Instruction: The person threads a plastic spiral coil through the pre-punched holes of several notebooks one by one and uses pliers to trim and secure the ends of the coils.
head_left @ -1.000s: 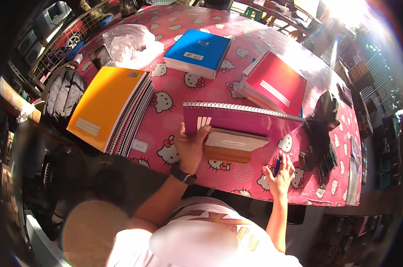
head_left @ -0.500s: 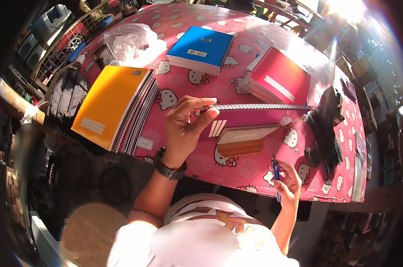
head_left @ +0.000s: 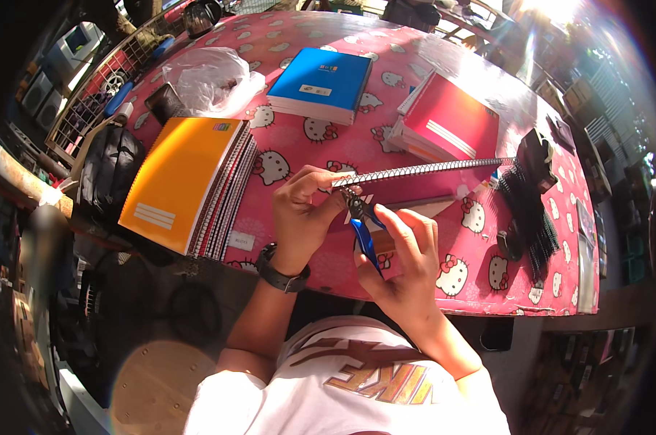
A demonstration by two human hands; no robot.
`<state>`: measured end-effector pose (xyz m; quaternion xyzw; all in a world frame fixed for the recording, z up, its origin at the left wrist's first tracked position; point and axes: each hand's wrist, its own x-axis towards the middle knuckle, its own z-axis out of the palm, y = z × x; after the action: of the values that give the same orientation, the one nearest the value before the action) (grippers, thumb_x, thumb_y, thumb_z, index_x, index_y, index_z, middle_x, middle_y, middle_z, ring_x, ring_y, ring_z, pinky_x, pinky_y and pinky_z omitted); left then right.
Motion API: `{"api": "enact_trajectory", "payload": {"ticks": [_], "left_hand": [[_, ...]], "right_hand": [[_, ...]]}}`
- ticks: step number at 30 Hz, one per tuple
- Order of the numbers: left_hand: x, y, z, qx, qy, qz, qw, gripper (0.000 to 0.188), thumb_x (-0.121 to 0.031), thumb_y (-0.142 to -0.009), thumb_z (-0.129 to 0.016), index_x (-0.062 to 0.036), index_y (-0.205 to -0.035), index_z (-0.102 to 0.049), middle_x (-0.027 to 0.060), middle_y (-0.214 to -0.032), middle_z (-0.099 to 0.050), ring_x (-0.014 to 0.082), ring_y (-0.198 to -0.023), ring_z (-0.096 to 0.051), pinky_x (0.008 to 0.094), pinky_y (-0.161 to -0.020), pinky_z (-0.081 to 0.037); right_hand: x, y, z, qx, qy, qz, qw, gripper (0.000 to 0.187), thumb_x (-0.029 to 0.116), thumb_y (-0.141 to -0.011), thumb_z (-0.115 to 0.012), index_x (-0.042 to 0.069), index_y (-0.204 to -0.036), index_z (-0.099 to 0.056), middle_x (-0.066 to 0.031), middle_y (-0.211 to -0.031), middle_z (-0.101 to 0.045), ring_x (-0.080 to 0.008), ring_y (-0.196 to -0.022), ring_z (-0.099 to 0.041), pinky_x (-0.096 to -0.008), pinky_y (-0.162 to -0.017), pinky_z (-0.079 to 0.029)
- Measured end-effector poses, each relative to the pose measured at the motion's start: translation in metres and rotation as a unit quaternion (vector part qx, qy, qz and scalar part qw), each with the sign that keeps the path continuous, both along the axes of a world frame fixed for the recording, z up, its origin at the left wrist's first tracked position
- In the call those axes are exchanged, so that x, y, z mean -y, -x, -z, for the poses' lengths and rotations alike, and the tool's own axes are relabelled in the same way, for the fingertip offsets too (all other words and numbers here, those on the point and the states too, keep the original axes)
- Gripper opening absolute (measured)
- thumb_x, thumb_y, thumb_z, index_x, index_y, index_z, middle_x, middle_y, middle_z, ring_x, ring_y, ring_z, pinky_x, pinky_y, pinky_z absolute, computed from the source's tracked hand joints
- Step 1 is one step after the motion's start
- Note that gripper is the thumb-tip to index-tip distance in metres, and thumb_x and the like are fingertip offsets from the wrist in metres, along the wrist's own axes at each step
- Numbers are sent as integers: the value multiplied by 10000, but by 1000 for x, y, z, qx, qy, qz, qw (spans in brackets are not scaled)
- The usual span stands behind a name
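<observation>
My left hand [head_left: 299,217], a dark watch on its wrist, pinches the near-left end of a spiral-bound notebook [head_left: 393,187] with a purplish-pink cover. The notebook is held with its coil edge [head_left: 422,168] facing up, running rightward. My right hand [head_left: 411,272] is closed around blue-handled pliers [head_left: 366,239]. Their jaws meet the coil's end beside my left fingertips; whether they bite the wire I cannot tell. Below the notebook lies a wooden block [head_left: 433,208], partly covered by the notebook and my right hand.
Yellow-topped spiral notebooks [head_left: 179,181] are stacked at left, blue ones [head_left: 324,76] at the back, red ones [head_left: 455,109] at back right. Loose black coils [head_left: 529,225] lie on the right of the pink table. A clear plastic bag [head_left: 212,76] and a black bag [head_left: 110,163] are at left.
My right hand has brought the pliers up and leftward from near the table's front edge to the coil's end. My left hand keeps its pinch; the notebook's left end has tilted slightly lower.
</observation>
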<state>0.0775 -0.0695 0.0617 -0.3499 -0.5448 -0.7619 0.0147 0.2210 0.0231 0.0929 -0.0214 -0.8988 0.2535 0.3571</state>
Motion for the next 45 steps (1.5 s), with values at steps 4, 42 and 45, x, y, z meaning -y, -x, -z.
{"api": "enact_trajectory", "payload": {"ticks": [4,42,45], "left_hand": [[-1,1,4,-119,24,-84,989,214,36,-657,-713,-32,-857,-675,60,-776,-650,163,-730,-609,278,-624,-479],[203,127,-253,-151,364,-363,844,202,-87,-768,-436,-56,-838,-622,11,-734,-623,107,-698,-594,291,-676,-459],[187,142,-275,-535,532,-470,459,149,-31,-749,-446,-77,-750,-588,17,-715,-579,190,-785,-587,352,-801,-417]], "right_hand": [[2,-1,-1,-10,-23,16,1000,549,162,-663,-683,25,-1177,-546,-156,-1027,-500,-311,-897,-490,-389,-793,-418],[-141,-103,98,31,178,291,940,351,81,-794,-634,26,-1134,-563,-91,-1083,-571,-247,-1037,-470,-356,-908,-362],[-136,-88,93,30,189,268,944,336,30,-809,-578,26,-1144,-560,-90,-1089,-568,-231,-1021,-469,-355,-897,-367]]}}
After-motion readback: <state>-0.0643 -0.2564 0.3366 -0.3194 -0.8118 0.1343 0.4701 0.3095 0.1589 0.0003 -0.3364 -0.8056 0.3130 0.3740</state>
